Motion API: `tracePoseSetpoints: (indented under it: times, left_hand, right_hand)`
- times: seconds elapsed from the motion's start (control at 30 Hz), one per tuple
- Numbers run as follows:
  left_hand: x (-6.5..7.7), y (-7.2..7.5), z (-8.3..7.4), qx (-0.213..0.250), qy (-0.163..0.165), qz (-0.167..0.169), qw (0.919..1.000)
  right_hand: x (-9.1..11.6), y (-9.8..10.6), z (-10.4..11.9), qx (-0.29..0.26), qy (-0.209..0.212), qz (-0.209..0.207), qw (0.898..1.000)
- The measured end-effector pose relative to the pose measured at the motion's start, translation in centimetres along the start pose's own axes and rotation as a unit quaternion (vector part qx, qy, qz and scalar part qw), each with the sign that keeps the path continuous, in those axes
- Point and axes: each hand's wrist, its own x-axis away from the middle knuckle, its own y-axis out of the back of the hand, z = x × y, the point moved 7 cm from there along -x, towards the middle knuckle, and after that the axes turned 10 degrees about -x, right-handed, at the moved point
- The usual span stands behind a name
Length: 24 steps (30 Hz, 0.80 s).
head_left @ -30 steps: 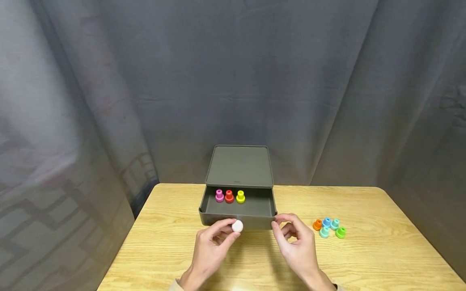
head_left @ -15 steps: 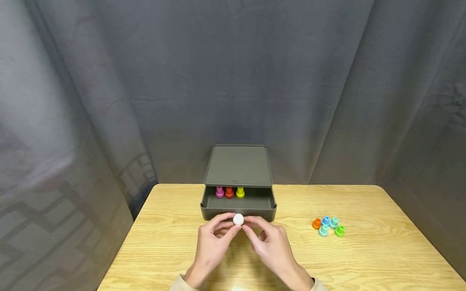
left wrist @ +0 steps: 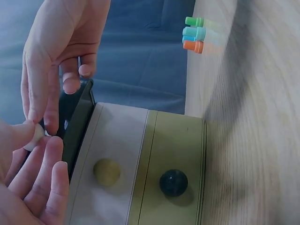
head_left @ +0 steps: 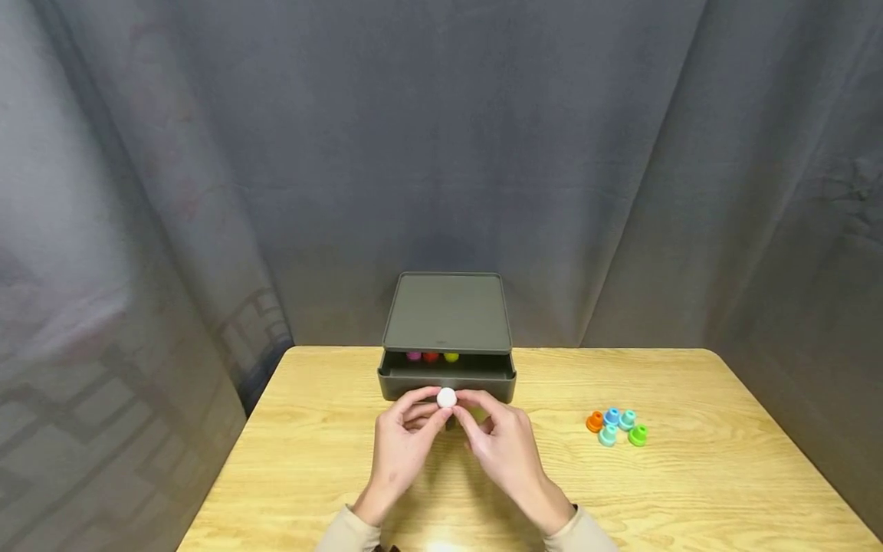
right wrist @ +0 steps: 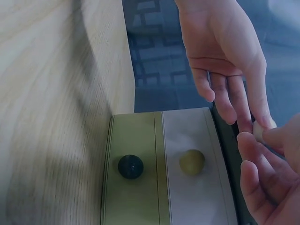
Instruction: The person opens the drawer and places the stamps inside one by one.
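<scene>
A small dark grey drawer cabinet (head_left: pixel 444 310) stands at the back of the table, its top drawer (head_left: pixel 396 387) partly out. On that drawer's front is a round white knob (head_left: pixel 447 398). My left hand (head_left: pixel 400 445) pinches the knob between thumb and forefinger from the left. From the right, my right hand (head_left: pixel 507 445) pinches it the same way, fingertips nearly meeting. Inside the drawer, a magenta peg (head_left: pixel 413 356), a red peg (head_left: pixel 431 357) and a yellow peg (head_left: pixel 451 357) show only their lower parts under the cabinet top's edge.
Below are a white drawer with a yellowish knob (left wrist: pixel 107 172) and a greenish drawer with a dark knob (left wrist: pixel 173 183), both pushed in. On the table (head_left: pixel 297 452), right of the cabinet, sit several stepped pegs, among them an orange peg (head_left: pixel 595 422) and a green peg (head_left: pixel 638 435). Grey curtains (head_left: pixel 441 153) hang behind.
The top drawer has slid inward, and the pegs in it have moved partly under the cabinet top. My right hand has left the drawer's right front corner and joined the left at the knob.
</scene>
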Motion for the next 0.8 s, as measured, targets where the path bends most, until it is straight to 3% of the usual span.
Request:
tracePoseSetpoints:
  times: [0.3, 0.8]
  left_hand:
    - [-1.8, -0.4, 0.4, 0.037, 0.013, 0.011, 0.9992]
    - [-3.9, -0.8, 1.0, 0.045, 0.018, 0.002, 0.9988]
  right_hand:
    - [-1.1, -0.2, -1.4, -0.019, -0.070, 0.005, 0.997]
    - [-2.8, -0.4, -3.2, -0.022, -0.115, 0.001, 0.993]
